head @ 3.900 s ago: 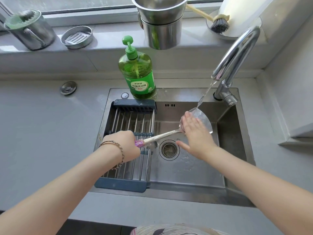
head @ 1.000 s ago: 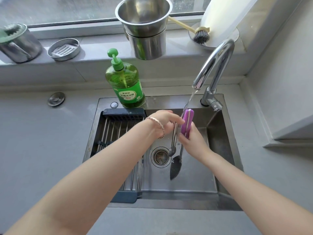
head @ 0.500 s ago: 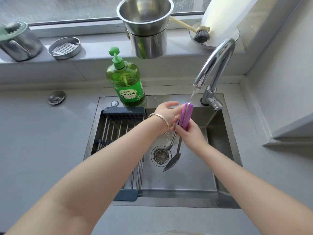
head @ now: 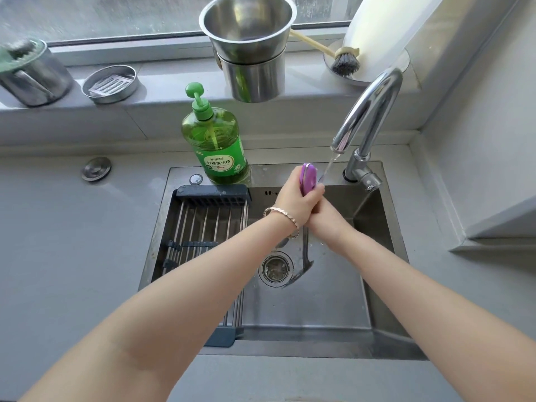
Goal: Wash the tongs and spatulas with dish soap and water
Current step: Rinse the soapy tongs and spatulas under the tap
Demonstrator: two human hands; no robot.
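Note:
Two metal spatulas [head: 303, 258] with purple handles [head: 309, 176] hang blade-down over the sink [head: 319, 314]. My left hand [head: 291, 200] wraps its fingers round the purple handle ends. Just below it, my right hand [head: 326, 216] grips the same handles from the right. The handle tops sit beside the water stream [head: 329, 166] running from the faucet [head: 368, 111]. One blade tip hangs near the drain [head: 275, 266]; the other utensil's end is mostly hidden behind my left wrist. A green dish soap bottle [head: 216, 146] stands on the sink's back edge.
A roll-up drying rack [head: 203, 227] covers the sink's left part. On the windowsill stand stacked steel pots [head: 252, 53], a dish brush [head: 343, 60], a round steel dish [head: 110, 84] and a steel cup [head: 32, 74]. Grey counter surrounds the sink.
Earlier one spatula lay level under the tap. In the last second the handles rose toward the spout, and my left hand slid from the shafts up onto the purple ends.

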